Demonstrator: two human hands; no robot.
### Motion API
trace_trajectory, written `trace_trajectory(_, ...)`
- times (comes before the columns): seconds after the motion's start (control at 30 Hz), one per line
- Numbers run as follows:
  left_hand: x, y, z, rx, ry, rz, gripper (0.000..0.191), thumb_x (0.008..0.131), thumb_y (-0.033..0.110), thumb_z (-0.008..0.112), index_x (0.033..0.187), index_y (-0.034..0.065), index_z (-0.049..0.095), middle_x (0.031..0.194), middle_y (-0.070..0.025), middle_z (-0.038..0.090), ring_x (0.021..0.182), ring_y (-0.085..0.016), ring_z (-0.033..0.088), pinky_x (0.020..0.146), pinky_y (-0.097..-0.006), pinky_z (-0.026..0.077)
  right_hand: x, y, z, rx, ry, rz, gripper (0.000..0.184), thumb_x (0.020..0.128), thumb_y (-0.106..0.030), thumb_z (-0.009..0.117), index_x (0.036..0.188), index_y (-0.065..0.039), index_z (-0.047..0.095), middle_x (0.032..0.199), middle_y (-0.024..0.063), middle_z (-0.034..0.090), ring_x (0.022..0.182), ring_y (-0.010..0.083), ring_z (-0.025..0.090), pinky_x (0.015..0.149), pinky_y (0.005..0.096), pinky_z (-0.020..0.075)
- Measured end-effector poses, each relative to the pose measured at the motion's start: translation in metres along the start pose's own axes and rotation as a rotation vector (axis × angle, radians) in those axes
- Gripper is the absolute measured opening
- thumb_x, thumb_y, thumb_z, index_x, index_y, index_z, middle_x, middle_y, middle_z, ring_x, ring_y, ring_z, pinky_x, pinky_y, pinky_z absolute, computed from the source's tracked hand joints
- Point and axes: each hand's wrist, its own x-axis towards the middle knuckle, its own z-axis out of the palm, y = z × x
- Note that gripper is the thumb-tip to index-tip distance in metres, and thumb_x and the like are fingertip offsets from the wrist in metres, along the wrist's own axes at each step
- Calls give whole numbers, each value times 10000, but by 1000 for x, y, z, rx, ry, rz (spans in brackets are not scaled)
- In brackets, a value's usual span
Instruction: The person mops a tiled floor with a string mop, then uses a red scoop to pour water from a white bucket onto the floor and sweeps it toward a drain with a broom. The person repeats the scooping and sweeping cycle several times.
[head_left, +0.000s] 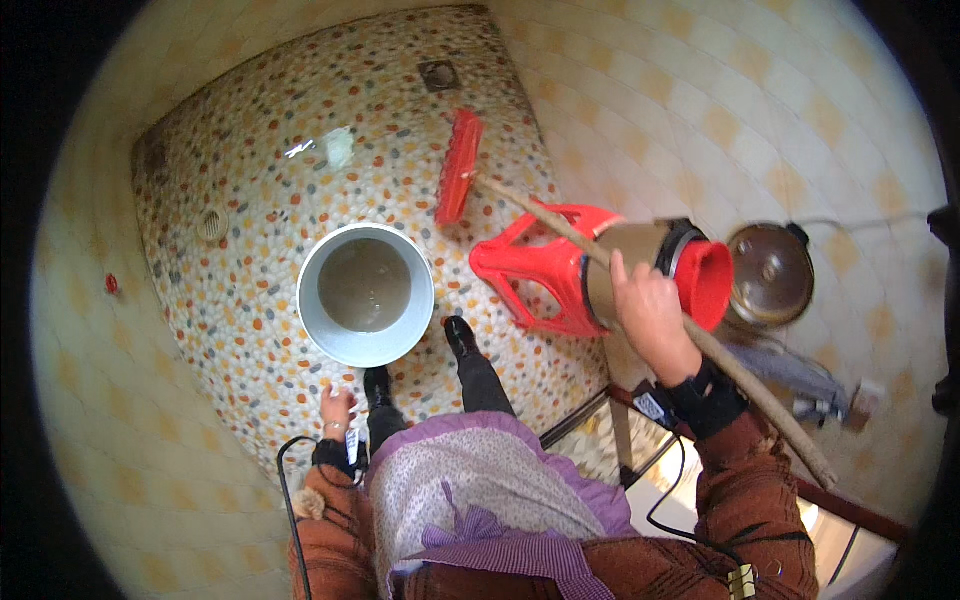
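My right hand (649, 307) grips the wooden handle (757, 409) of a long-handled floor brush. Its red head (459, 169) rests on the pebble-patterned floor, ahead and to the right of the bucket. My left hand (337, 409) hangs low beside my left boot, its fingers loosely bent and nothing seen in them. Just beyond that hand stands a pale blue-white bucket (307, 300), partly filled with murky greyish water (365, 285). The handle passes in front of a brown bin-like container (604, 289) with a black rim.
Under the brown container is a red plastic stool (517, 259); a red vessel (705, 281) sits in its mouth. A round lidded appliance (771, 274) with a cord is farther right. Floor drains (214, 223) and tiled walls (750, 112) surround me. A door frame (622, 435) stands behind, at right.
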Motion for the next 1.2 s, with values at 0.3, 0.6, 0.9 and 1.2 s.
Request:
trace_trajectory(0.3,-62,-55,-265,377,43,-172,206,777,88,505,958,-9,490,658,-133,586,491,-203,555,407,-328,453,-304,-1,1,502,-491,65,366,777,-70,501,1142,-64,512,670,133,559,584,287,592,491,381,472)
trace_trajectory(0.6,-91,-4,-220,243,-73,-294,341,868,114,471,1182,33,365,841,-216,599,649,-350,618,485,-522,499,-510,-26,102,988,-772,289,291,767,-202,560,1026,-73,586,810,170,620,778,356,589,680,459,462)
trace_trajectory(0.9,-156,28,-97,517,-100,-177,445,895,115,458,1298,49,283,846,-169,598,621,-294,624,442,-417,500,-640,-27,220,967,-953,656,274,881,-256,447,1097,-92,488,805,192,624,769,363,601,648,476,461)
trace_trajectory(1.2,-256,-32,-46,768,-53,-180,438,862,108,508,1259,13,349,837,-185,599,700,-312,642,478,-418,501,-663,7,430,1045,-760,964,272,894,-233,391,1091,-96,521,791,192,631,782,389,602,687,494,463)
